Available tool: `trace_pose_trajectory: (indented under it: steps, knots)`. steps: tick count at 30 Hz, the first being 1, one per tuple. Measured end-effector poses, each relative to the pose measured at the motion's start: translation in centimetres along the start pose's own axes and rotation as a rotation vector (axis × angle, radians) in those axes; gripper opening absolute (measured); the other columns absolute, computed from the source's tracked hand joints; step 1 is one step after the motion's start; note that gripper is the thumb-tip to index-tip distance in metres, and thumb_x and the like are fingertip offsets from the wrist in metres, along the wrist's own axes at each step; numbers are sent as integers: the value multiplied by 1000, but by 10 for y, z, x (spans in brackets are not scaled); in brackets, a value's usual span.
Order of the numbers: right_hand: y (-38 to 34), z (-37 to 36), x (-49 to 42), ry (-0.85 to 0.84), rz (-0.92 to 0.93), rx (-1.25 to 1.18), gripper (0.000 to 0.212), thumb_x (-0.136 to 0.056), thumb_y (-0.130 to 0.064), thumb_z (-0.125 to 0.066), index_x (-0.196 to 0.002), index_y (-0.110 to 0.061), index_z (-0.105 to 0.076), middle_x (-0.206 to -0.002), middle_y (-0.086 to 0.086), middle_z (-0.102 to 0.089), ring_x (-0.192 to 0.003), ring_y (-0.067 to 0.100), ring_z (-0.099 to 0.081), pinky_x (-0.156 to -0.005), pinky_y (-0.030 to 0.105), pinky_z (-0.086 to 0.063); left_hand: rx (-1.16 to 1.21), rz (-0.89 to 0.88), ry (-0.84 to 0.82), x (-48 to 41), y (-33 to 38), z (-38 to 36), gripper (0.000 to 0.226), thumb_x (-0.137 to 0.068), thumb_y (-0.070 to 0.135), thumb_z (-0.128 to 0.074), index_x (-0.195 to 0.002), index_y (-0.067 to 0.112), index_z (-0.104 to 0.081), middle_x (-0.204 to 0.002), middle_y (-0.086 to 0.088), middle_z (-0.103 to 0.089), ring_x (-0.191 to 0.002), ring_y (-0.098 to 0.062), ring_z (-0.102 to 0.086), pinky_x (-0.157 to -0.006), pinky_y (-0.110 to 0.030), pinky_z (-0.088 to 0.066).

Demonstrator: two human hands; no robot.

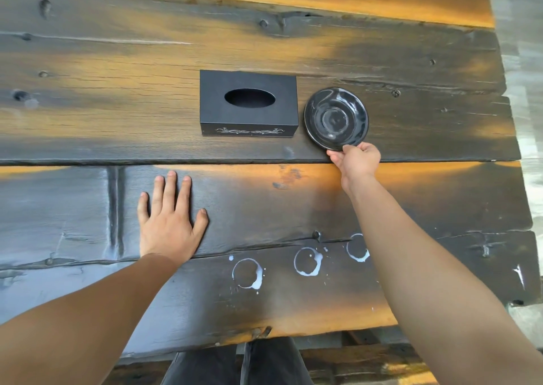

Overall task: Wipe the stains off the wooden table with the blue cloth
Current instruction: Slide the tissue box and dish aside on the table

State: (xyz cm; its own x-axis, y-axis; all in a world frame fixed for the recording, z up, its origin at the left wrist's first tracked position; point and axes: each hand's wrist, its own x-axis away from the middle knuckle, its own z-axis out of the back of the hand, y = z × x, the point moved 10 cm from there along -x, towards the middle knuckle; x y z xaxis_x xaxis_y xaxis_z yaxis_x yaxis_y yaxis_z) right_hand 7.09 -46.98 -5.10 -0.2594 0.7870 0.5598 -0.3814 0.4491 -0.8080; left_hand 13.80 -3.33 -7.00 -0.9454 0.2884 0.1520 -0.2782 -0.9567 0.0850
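Three white ring stains mark the dark wooden table near its front edge: a left ring, a middle ring and a right ring partly hidden by my right forearm. My right hand pinches the near rim of a black glossy saucer that lies beyond the stains. My left hand lies flat on the wood, fingers spread, left of the stains. No blue cloth is in view.
A black tissue box with an oval opening stands just left of the saucer, almost touching it. The table's right edge and front edge are in view, with my dark trousers below.
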Motion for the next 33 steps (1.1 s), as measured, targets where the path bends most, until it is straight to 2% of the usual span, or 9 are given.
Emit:
trace_pose_trajectory:
  steps: [7,10,16,21,23,27,33]
  knots:
    - [-5,-24,-8,-10,-7,25,18,-94,8,-50,-94,-10,-53,-89,13,-71,-68,21,-78,-65,25,-62,2,-3,-3,1,1,1,75,-97,60,-30,-163,29,-13,-172,-2,-13,-160,-23,-5,-125,-48,2]
    - [-4,-25,-10,-1,-5,41,17,-96,5,-53,-109,-6,-54,-91,12,-71,-70,20,-78,-64,24,-62,-5,-5,-5,1,0,0,75,-97,60,-30,-163,29,-13,-172,-2,-13,-160,-24,-5,-125,-48,1]
    - [-3,-17,-11,10,32,146,36,-98,-12,-62,-130,-7,-49,-90,11,-75,-71,18,-78,-73,28,-64,4,-1,-8,1,1,0,75,-96,59,-31,-162,28,-15,-171,-2,-14,-160,-24,-5,-125,-49,1]
    - [-6,2,3,37,132,350,34,-95,-29,-63,-123,-12,-55,-88,2,-74,-71,13,-75,-80,34,-61,32,15,-37,3,2,1,75,-95,58,-31,-162,28,-16,-172,-3,-13,-160,-24,-3,-126,-52,-3]
    - [-3,13,17,12,195,455,30,-95,-31,-60,-120,-13,-57,-92,0,-73,-74,11,-74,-78,31,-56,50,23,-57,3,3,2,75,-95,57,-31,-162,27,-17,-172,-4,-14,-159,-25,-4,-126,-53,-4]
    - [12,50,54,4,319,640,25,-97,-28,-57,-115,-12,-62,-92,0,-67,-91,22,-66,-91,33,-50,57,22,-92,2,5,3,74,-95,56,-31,-161,24,-18,-171,-6,-14,-159,-27,-6,-125,-55,-5]
    - [53,119,111,54,334,760,20,-96,-21,-55,-110,-10,-65,-101,7,-67,-91,22,-61,-89,35,-48,87,2,-207,0,7,1,74,-97,55,-26,-163,22,-14,-173,-6,-6,-160,-29,-1,-125,-57,-2]
